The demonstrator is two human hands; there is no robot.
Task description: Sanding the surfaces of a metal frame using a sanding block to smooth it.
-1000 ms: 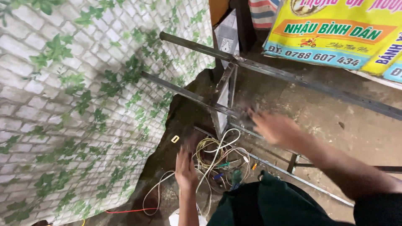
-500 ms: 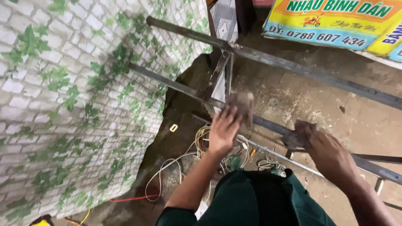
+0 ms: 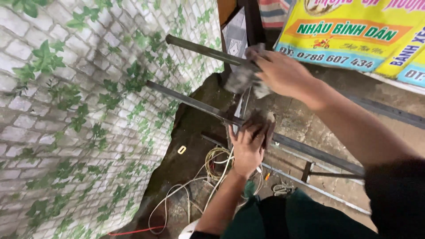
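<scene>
Head view, from left to right: the ivy-print brick sheet [image 3: 66, 124] fills the left; beside it two dark metal bars [image 3: 195, 104] of a steel frame run out toward the right, with white and yellow cables [image 3: 212, 177] coiled on the ground nearer you. Your left hand [image 3: 249, 148] lies on the lower bar, fingers pressed together and curled over a dark rag [image 3: 261, 120] at the joint. Farther off and to the right, your right hand [image 3: 283, 73] closes its fingers around a grey rag [image 3: 243, 79] held against the upper bar. I judge the bars stiff, heavy and hard-edged, so grip them through the cloth; the rags look soft and limp, bunching under your fingertips. The yellow banner [image 3: 349, 35] hangs at far right
</scene>
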